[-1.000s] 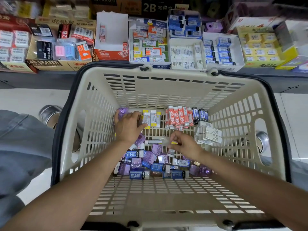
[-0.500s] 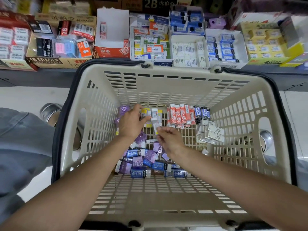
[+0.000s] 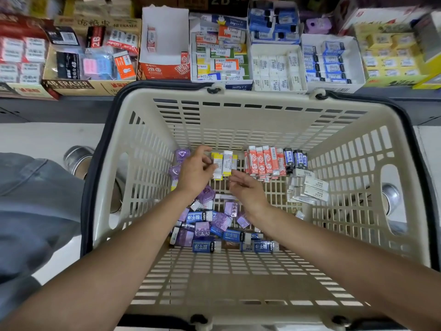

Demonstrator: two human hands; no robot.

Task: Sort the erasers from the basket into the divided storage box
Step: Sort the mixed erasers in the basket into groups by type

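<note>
The left hand pinches small yellow-and-white erasers in the basket. The right hand is open beside them. They look light and firm; hold their long sides.

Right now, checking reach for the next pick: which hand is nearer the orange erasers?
Right. The right hand sits just below-left of the orange erasers; the left hand is farther left, at the yellow erasers.

both hands low inside the basket, walls rising on all sides, top wide open. bare slotted floor shows in the near half and just right of the right hand. ahead, yellow erasers and the orange row line the far wall; white erasers crowd the right wall. the purple-and-blue pile lies under the wrists.
</note>
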